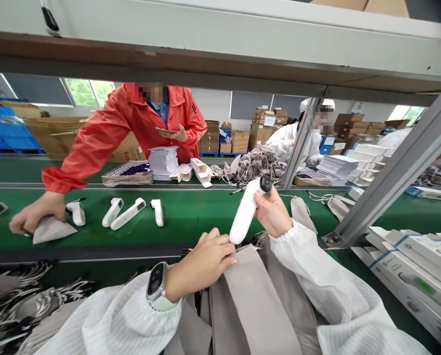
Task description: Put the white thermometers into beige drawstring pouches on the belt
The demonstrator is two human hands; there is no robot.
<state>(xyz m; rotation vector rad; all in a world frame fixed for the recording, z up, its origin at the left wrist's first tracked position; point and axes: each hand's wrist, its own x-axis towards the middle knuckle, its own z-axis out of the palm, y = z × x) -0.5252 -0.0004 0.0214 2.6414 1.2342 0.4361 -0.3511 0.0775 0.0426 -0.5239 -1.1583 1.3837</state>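
I have the right fingers (267,202) closed around the white device (245,212), beside its dark tip. The left fingers (216,244) curl just beside its lower end, though I can't tell whether they grip anything. Green belt (196,209) spans the gap left of the device; rightward, a slanted metal post (388,170) bounds my room.

A white shelf (220,24) tops my view; at the back I see stacked cardboard boxes (240,142), blue crates (far left) (6,135) and a bright window (78,91).
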